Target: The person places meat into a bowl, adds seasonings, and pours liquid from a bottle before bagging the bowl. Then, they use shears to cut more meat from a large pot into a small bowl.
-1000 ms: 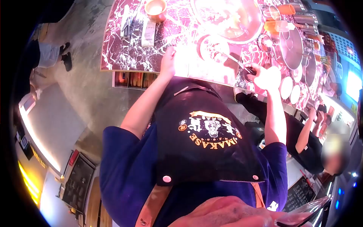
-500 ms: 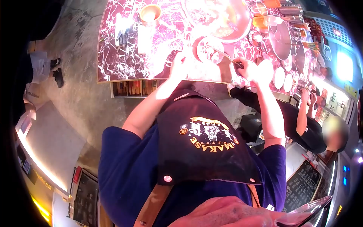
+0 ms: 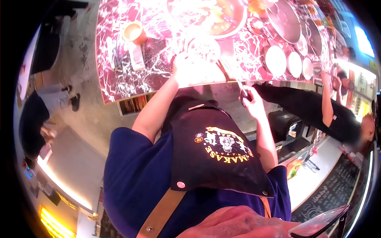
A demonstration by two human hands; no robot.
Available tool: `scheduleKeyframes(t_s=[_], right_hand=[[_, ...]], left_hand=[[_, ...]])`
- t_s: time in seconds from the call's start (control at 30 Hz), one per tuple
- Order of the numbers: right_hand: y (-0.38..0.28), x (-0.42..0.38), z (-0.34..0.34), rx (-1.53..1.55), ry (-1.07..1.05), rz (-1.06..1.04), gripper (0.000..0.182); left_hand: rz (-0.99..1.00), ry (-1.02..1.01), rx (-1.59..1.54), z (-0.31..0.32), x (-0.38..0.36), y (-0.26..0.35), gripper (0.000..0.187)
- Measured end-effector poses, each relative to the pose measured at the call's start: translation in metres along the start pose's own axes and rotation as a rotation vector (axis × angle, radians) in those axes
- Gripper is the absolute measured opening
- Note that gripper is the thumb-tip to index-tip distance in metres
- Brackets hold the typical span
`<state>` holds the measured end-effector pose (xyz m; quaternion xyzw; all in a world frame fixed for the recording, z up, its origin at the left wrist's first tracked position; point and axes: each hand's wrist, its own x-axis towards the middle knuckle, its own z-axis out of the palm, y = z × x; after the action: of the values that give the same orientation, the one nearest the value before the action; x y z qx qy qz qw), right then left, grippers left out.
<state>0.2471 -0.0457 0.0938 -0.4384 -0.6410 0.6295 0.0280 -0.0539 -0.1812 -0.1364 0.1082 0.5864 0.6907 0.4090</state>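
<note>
In my right hand is a pair of scissors with dark handles, held at the table's front edge. Their pale blades point up and left, away from the bowl. My left hand is at the left side of a bowl of chopped food, its fingers washed out by glare. Behind the bowl stands a large round pan with food in it, partly bleached by the light.
An orange-brown cup stands on the marbled table, left of the pan. Several small white dishes line the right side, near a large dark pan. Another person in black stands at the right.
My right hand has drawn the scissors out of the bowl and back toward me, down to the table edge. My left hand has come to the bowl's side. The camera view has shifted.
</note>
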Motion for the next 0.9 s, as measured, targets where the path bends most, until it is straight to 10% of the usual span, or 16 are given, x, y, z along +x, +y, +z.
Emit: scheduleKeyframes(t_s=[0.03, 0.1, 0.17, 0.3, 0.5, 0.9], right_hand=[[0.016, -0.014, -0.003, 0.04, 0.019, -0.092, 0.043], [0.042, -0.045, -0.011, 0.073, 0.152, -0.053, 0.043], [0.091, -0.073, -0.033, 0.266, 0.19, -0.029, 0.042], [0.194, -0.133, -0.081, 0.258, 0.375, -0.044, 0.042], [0.327, -0.239, -0.152, 0.338, 0.651, 0.065, 0.041], [0.452, -0.355, -0.252, 1.0, 1.195, 0.252, 0.039]], left_hand=[[0.04, -0.059, -0.231, 0.0, 0.008, 0.002, 0.027], [0.028, 0.188, 0.227, 0.046, -0.035, 0.095, 0.029], [0.034, -0.014, 0.6, 0.067, -0.03, 0.105, 0.035], [0.374, -0.175, 0.761, 0.11, -0.038, 0.037, 0.027], [-0.114, -0.525, 0.5, 0.31, -0.145, -0.025, 0.015], [-0.177, -1.112, 0.949, 0.673, -0.302, -0.176, 0.026]])
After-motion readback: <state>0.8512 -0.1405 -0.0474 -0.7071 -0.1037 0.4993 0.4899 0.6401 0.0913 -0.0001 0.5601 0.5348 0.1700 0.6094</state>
